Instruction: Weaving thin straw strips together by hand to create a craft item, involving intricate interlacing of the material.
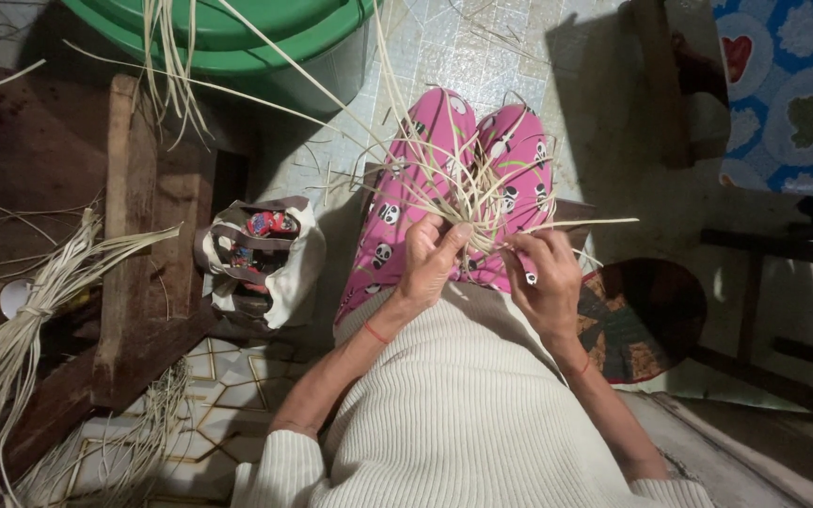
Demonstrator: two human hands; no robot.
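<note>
Both hands, left hand (432, 256), right hand (543, 273), apparently pinching straw strips (468, 193) between them.

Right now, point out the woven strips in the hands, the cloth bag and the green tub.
woven strips (468, 202), head view, on the crossing middle of the bundle.
cloth bag (298, 268), head view, on its pale side.
green tub (265, 42), head view, on its rim.

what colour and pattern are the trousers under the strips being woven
Bright pink trousers with small black-and-white panda faces, seen best in the head view, beneath the pale strips.
</note>
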